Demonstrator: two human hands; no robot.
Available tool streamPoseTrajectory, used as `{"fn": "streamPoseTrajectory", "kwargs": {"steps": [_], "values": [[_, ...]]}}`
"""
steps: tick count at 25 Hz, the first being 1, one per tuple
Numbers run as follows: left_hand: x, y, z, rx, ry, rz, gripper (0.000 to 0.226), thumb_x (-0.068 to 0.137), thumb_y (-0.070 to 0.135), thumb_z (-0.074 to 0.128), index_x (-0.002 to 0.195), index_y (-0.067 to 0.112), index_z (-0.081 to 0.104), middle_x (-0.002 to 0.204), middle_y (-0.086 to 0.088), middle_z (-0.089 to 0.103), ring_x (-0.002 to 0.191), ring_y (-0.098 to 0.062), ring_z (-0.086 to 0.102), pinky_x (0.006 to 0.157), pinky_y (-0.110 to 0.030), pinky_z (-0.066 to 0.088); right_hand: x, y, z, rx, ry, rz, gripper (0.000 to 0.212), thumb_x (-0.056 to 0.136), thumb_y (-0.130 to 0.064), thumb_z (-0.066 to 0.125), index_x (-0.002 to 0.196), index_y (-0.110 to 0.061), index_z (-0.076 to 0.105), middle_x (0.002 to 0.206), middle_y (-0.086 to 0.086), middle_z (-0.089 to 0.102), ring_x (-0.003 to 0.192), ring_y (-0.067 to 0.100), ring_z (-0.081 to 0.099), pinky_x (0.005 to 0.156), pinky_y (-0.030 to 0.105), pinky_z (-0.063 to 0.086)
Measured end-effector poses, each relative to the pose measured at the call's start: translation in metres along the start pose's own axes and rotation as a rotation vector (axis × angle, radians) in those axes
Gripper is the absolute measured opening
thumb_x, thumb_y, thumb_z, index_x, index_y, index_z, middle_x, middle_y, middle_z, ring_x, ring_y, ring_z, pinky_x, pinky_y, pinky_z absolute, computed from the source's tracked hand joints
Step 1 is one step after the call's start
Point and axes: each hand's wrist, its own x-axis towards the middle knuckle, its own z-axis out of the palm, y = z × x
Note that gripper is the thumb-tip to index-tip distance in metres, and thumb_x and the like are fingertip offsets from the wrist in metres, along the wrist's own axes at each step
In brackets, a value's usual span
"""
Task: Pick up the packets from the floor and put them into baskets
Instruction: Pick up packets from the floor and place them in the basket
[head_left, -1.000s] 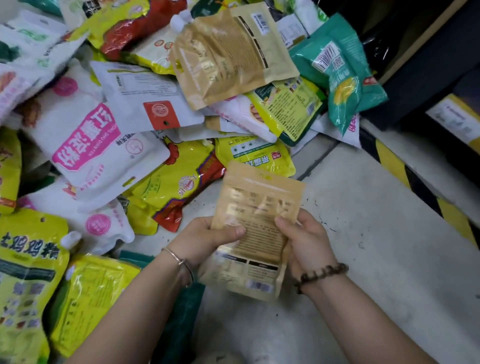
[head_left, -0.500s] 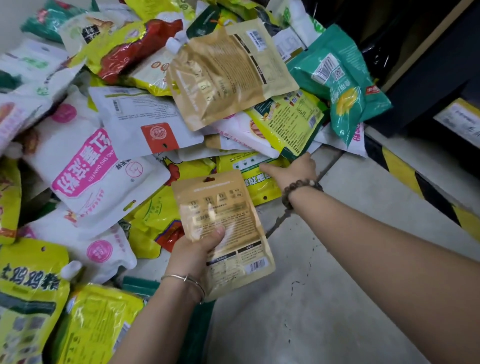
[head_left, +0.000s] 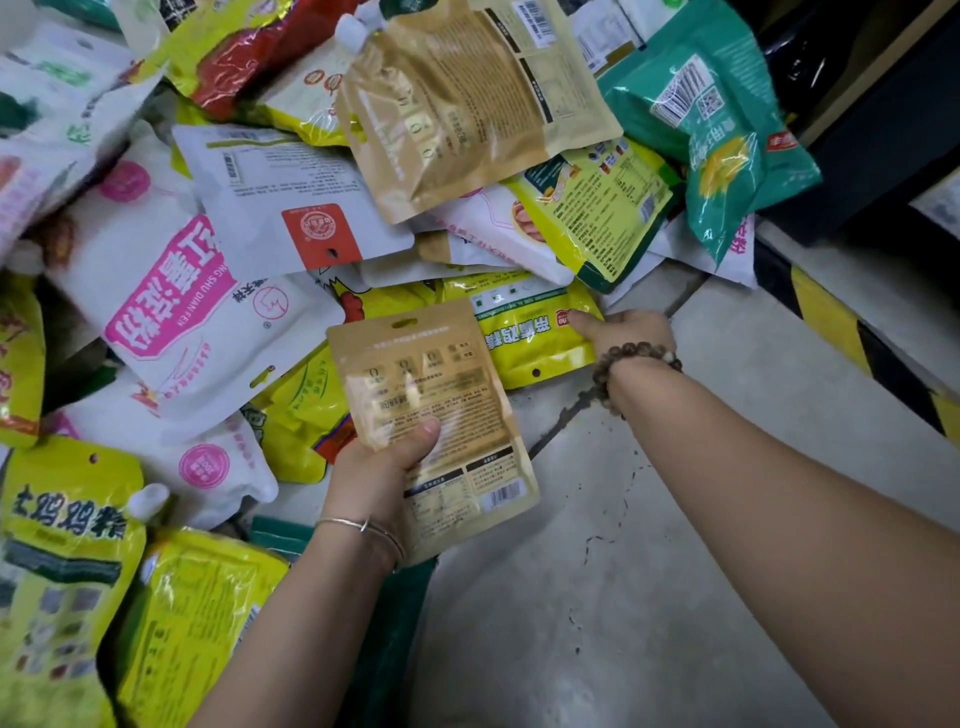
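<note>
Gripping a tan packet (head_left: 415, 374), the left hand (head_left: 374, 473) points its hole end away; the right hand (head_left: 623, 332) pinches a crosswise yellow packet (head_left: 524, 338).

Green packet (head_left: 390, 649) mostly under left forearm (head_left: 291, 613)

There are two hands, a left hand (head_left: 379, 467) and a right hand (head_left: 623, 332). There are two bracelets, one bead bracelet (head_left: 636, 356) and one thin bangle (head_left: 363, 527). One tan packet (head_left: 431, 410) is low and one more is high (head_left: 467, 104), so two. There is one teal packet (head_left: 711, 130) and one red packet (head_left: 244, 57). There is a yellow packet (head_left: 535, 338) and at least five more like it.
</note>
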Motion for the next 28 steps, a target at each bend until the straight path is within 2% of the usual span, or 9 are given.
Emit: {"fn": "streamPoseTrajectory", "kwargs": {"steps": [3, 6, 11, 15, 18, 20, 23, 25, 28], "values": [[-0.001, -0.001, -0.008, 0.000, 0.028, 0.008, 0.009, 0.079, 0.005, 0.067, 0.086, 0.009, 0.070, 0.077, -0.008, 0.074, 0.069, -0.027, 0.071, 0.069, -0.041, 0.055, -0.025, 0.017, 0.000, 0.136, -0.045, -0.017, 0.055, 0.069, -0.051, 0.075, 0.100, -0.006, 0.069, 0.099, 0.014, 0.069, 0.094, 0.028, 0.064, 0.081, 0.035, 0.050], [-0.005, 0.001, -0.019, 0.006, 0.048, 0.008, 0.007, 0.079, 0.006, 0.068, 0.086, 0.008, 0.070, 0.082, -0.010, 0.074, 0.075, -0.028, 0.070, 0.077, -0.044, 0.053, -0.050, 0.038, 0.005, 0.176, -0.090, 0.003, 0.041, 0.069, -0.049, 0.075, 0.067, -0.010, 0.063, 0.069, 0.010, 0.063, 0.071, 0.026, 0.059, 0.068, 0.034, 0.048], [-0.005, 0.001, -0.025, -0.009, 0.048, -0.004, 0.009, 0.079, 0.006, 0.068, 0.088, 0.007, 0.069, 0.079, -0.010, 0.074, 0.068, -0.026, 0.071, 0.067, -0.038, 0.055, -0.068, 0.079, -0.007, 0.036, -0.073, -0.024, 0.060, 0.066, -0.049, 0.077, 0.045, -0.019, 0.030, 0.044, -0.003, 0.027, 0.045, 0.016, 0.027, 0.046, 0.030, 0.020], [-0.004, -0.005, -0.015, 0.060, 0.065, 0.008, 0.009, 0.078, 0.003, 0.069, 0.085, 0.008, 0.069, 0.079, -0.009, 0.073, 0.076, -0.029, 0.069, 0.078, -0.044, 0.053, -0.070, 0.115, -0.031, -0.101, -0.219, 0.038, 0.044, 0.070, -0.042, 0.077, 0.052, -0.018, 0.044, 0.054, 0.000, 0.047, 0.059, 0.019, 0.046, 0.053, 0.029, 0.031], [-0.002, -0.009, -0.010, 0.068, 0.067, -0.004, 0.011, 0.078, 0.002, 0.069, 0.087, 0.007, 0.068, 0.076, -0.008, 0.073, 0.069, -0.026, 0.070, 0.071, -0.040, 0.054, -0.056, 0.091, -0.028, 0.085, -0.221, 0.025, 0.027, 0.069, -0.041, 0.078, 0.075, -0.019, 0.062, 0.082, -0.001, 0.068, 0.081, 0.019, 0.063, 0.075, 0.032, 0.051], [-0.001, -0.011, -0.009, 0.073, 0.070, -0.004, 0.010, 0.079, 0.002, 0.068, 0.087, 0.008, 0.068, 0.071, -0.005, 0.073, 0.063, -0.022, 0.070, 0.066, -0.036, 0.054, -0.048, 0.068, -0.021, 0.224, -0.299, 0.057, 0.053, 0.063, -0.050, 0.078, 0.101, -0.017, 0.065, 0.107, 0.004, 0.067, 0.098, 0.026, 0.064, 0.089, 0.043, 0.051], [-0.001, -0.012, -0.009, 0.088, 0.078, -0.008, 0.011, 0.079, 0.003, 0.067, 0.089, 0.007, 0.068, 0.082, -0.010, 0.072, 0.072, -0.026, 0.068, 0.076, -0.041, 0.053, -0.042, 0.053, -0.009, 0.091, -0.303, 0.101, 0.091, 0.061, -0.055, 0.079, 0.134, -0.014, 0.044, 0.135, 0.005, 0.050, 0.120, 0.030, 0.050, 0.097, 0.045, 0.045], [-0.001, -0.013, -0.007, 0.093, 0.078, -0.022, 0.013, 0.079, 0.003, 0.066, 0.091, 0.007, 0.068, 0.091, -0.014, 0.071, 0.078, -0.028, 0.068, 0.080, -0.044, 0.053, -0.042, 0.060, -0.004, 0.157, -0.280, 0.083, 0.078, 0.066, -0.044, 0.080, 0.130, -0.011, 0.049, 0.131, 0.008, 0.055, 0.116, 0.029, 0.054, 0.094, 0.044, 0.048], [-0.011, -0.015, 0.003, 0.097, 0.019, -0.012, 0.016, 0.081, 0.001, 0.063, 0.093, 0.008, 0.068, 0.082, -0.009, 0.073, 0.069, -0.023, 0.071, 0.059, -0.035, 0.057, -0.054, 0.078, -0.014, 0.439, -0.246, 0.045, 0.036, 0.073, -0.019, 0.078, 0.105, -0.010, 0.064, 0.109, 0.011, 0.067, 0.094, 0.025, 0.065, 0.083, 0.037, 0.053]]}}
